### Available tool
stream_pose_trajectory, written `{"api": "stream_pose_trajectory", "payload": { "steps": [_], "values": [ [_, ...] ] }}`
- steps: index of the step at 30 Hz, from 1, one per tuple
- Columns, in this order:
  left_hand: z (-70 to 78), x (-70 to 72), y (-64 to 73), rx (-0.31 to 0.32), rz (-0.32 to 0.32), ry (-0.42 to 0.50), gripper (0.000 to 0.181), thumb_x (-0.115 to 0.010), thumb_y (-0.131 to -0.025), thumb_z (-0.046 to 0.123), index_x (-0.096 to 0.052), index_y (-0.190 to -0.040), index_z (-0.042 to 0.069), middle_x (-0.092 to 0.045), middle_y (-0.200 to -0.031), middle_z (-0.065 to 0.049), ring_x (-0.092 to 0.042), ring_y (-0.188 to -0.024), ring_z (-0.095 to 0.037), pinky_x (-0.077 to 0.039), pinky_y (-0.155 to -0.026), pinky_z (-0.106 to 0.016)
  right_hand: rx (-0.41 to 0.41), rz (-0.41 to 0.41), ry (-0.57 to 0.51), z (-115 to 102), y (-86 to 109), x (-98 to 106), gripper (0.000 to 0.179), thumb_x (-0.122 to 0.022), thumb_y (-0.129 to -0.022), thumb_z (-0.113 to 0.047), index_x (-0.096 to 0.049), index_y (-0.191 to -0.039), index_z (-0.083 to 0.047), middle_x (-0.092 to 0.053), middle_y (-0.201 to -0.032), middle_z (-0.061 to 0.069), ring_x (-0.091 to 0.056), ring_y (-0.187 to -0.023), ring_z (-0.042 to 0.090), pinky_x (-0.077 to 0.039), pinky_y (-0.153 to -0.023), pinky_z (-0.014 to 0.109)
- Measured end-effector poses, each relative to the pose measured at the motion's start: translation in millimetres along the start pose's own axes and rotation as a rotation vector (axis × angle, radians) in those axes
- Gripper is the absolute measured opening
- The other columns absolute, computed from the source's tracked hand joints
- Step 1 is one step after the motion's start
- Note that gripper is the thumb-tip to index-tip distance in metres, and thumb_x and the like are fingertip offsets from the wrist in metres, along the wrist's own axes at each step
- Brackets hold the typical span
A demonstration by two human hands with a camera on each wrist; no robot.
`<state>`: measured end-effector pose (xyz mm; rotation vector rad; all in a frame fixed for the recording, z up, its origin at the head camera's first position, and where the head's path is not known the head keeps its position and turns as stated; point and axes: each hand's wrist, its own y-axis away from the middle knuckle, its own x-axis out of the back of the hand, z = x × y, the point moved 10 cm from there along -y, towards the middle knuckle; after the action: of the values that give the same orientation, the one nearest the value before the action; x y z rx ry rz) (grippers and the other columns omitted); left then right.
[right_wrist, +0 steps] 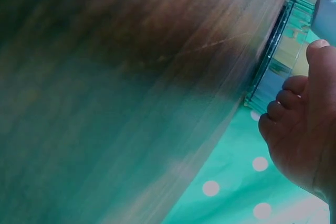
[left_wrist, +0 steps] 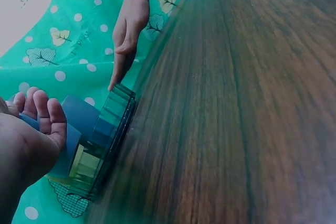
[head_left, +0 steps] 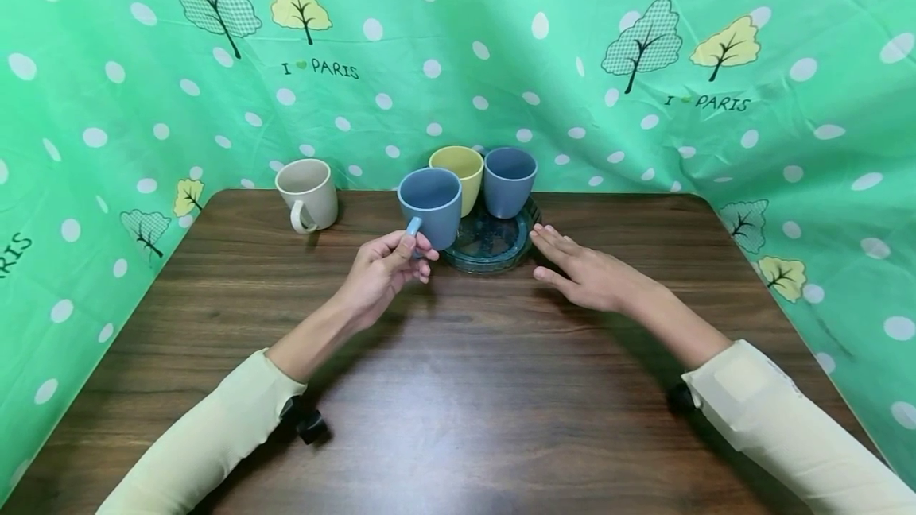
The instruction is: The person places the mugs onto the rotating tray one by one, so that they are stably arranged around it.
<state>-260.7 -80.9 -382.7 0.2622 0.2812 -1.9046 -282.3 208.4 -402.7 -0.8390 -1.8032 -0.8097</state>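
My left hand (head_left: 382, 276) pinches the handle of a blue mug (head_left: 432, 205) and holds it upright over the left edge of a round, clear teal glass tray (head_left: 490, 249). Inside the tray, toward its back, stand a yellow mug (head_left: 461, 169) and a second blue mug (head_left: 510, 181). The held mug partly hides the yellow one. My right hand (head_left: 590, 272) has its fingers extended, fingertips right at the tray's right rim. In the left wrist view, the tray's ribbed side wall (left_wrist: 113, 111) shows beside the held mug.
A whitish mug (head_left: 308, 193) stands at the back left of the dark wooden table (head_left: 458, 396), its handle facing forward. Behind the table hangs a green dotted cloth (head_left: 429, 46) with printed trees, which also runs along both sides.
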Motion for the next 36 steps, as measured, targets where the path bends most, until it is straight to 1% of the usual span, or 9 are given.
{"api": "stream_pose_trajectory", "payload": {
  "steps": [12,18,28,36],
  "values": [
    [-3.1,-10.5,-14.7,-0.001,0.005,0.016,0.030,-0.049,-0.122,0.019,-0.073,-0.105,0.011,-0.080,-0.101,-0.001,-0.069,-0.084,-0.013,-0.062,-0.079,-0.026,-0.003,0.000,0.008,1,-0.5,1,0.079,-0.040,-0.121,-0.059,-0.017,-0.182,-0.015,-0.009,-0.191,0.014,-0.016,-0.177,0.042,-0.025,-0.139,0.070],
    [-7.6,-15.6,-20.7,-0.001,0.002,0.036,0.032,-0.047,-0.122,0.016,-0.073,-0.103,0.011,-0.081,-0.102,-0.002,-0.069,-0.083,-0.013,-0.062,-0.079,-0.026,0.000,0.000,0.011,1,-0.7,1,0.079,-0.040,-0.121,-0.059,-0.017,-0.182,-0.015,-0.009,-0.191,0.014,-0.016,-0.177,0.042,-0.025,-0.139,0.070],
    [-15.1,-25.5,-24.4,0.008,-0.003,0.039,0.031,-0.049,-0.122,0.014,-0.075,-0.105,0.012,-0.083,-0.103,-0.002,-0.071,-0.084,-0.013,-0.062,-0.078,-0.025,0.002,-0.006,0.009,-1,-0.3,0,0.079,-0.040,-0.121,-0.059,-0.017,-0.183,-0.015,-0.009,-0.191,0.014,-0.016,-0.177,0.042,-0.025,-0.139,0.070],
    [-23.5,-35.0,-25.2,0.020,0.004,0.052,0.026,-0.053,-0.120,0.012,-0.077,-0.109,0.011,-0.085,-0.110,-0.002,-0.076,-0.088,-0.012,-0.064,-0.080,-0.025,0.011,0.004,0.006,-2,-0.7,1,0.078,-0.041,-0.121,-0.057,-0.019,-0.182,-0.013,-0.012,-0.191,0.016,-0.021,-0.175,0.046,-0.027,-0.139,0.069]
  ]
}}
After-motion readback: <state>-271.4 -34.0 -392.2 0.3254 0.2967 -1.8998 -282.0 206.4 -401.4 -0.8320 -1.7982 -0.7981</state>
